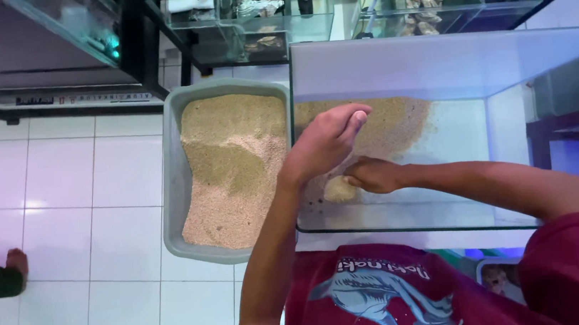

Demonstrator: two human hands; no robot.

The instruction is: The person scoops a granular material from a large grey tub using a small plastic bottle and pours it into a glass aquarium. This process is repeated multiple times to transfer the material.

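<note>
Sandy gravel [340,189] lies under right hand [375,175].

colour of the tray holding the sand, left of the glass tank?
Grey tray, filled with tan sand. Shows best in the head view.

Left hand [323,144] raised, fingers curled together, right hand [375,175] lower, cupped

White tile floor [71,200] w/ grey grout carries most of it. Grey tub [172,189] of sand [233,175] sits flat on the tiles, touching the glass tank's [437,68] left wall. Bare foot [17,261] on tiles at far left. Black rack legs [183,70] stand on floor behind tub.
</note>
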